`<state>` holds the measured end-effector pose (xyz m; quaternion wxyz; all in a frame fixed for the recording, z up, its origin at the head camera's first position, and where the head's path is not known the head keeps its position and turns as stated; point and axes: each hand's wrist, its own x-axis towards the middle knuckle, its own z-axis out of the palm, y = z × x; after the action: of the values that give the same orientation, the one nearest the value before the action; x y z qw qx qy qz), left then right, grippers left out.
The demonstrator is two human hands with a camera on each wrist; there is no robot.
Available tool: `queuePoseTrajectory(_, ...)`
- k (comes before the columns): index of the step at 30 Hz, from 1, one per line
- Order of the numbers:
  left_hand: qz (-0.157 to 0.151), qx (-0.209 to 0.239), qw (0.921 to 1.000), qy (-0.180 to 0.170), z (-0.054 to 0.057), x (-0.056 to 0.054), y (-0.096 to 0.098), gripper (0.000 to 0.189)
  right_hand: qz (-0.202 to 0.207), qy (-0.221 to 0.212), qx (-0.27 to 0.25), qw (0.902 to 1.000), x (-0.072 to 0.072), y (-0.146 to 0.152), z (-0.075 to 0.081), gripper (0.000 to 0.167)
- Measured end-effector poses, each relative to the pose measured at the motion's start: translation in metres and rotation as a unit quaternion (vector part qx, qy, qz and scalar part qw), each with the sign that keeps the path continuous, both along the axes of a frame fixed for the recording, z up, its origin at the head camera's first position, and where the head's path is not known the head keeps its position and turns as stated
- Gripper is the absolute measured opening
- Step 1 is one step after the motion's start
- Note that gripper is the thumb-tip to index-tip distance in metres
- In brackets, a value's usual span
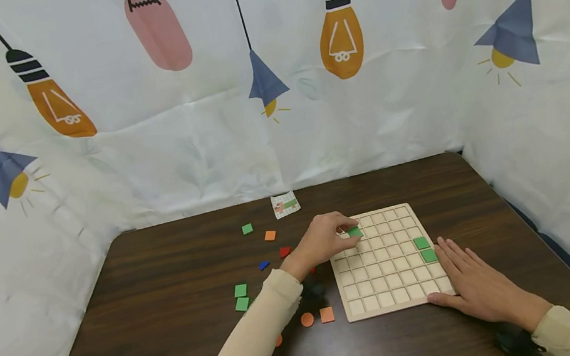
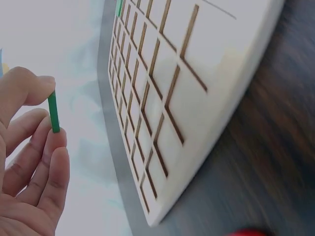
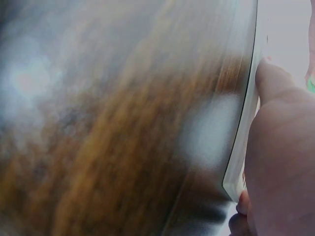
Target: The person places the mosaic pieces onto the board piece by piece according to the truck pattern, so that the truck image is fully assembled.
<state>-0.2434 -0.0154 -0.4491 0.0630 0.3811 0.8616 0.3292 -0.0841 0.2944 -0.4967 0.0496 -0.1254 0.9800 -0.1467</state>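
Note:
A pale wooden grid board (image 1: 381, 269) lies on the dark table. My left hand (image 1: 324, 240) pinches a green square tile (image 1: 354, 232) between thumb and fingers over the board's far left part. In the left wrist view that tile (image 2: 53, 112) is seen edge-on, held apart from the board (image 2: 216, 113). My right hand (image 1: 478, 284) lies with straight fingers against the board's right edge, the thumb at its near right corner. Two green tiles, one a green square (image 1: 421, 243), the other a green square (image 1: 429, 255), sit in cells near that edge.
Left of the board lie loose pieces: green squares (image 1: 241, 291), an orange square (image 1: 327, 315), an orange disc (image 1: 307, 320), a red piece (image 1: 285, 252) and a blue piece (image 1: 264, 265). A small printed card (image 1: 286, 204) lies at the table's far edge.

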Motion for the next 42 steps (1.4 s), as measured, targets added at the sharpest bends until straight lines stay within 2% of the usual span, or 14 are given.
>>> queuePoseTrajectory(15,-0.025,-0.013,0.9989,-0.037,-0.005,0.003,0.032,0.036,-0.002,-0.006,-0.003,1.0000,-0.004,-0.002,-0.003,0.109)
queuePoseTrajectory(19,-0.041,-0.022,0.9986,-0.026,-0.007,0.003,0.039,0.037,-0.003,-0.006,-0.002,1.0000,-0.006,-0.004,-0.003,0.109)
queuePoseTrajectory(24,-0.047,-0.039,0.9981,-0.004,-0.012,0.002,0.046,0.034,0.001,-0.004,0.002,1.0000,-0.007,-0.005,-0.002,0.108)
queuePoseTrajectory(36,-0.058,-0.046,0.9971,-0.013,-0.021,0.001,0.071,0.035,0.002,0.003,0.011,0.9999,-0.004,-0.002,0.000,0.106)
queuePoseTrajectory(42,-0.076,-0.057,0.9955,-0.003,-0.024,0.002,0.085,0.036,-0.006,-0.003,0.005,1.0000,-0.002,0.003,-0.001,0.109)
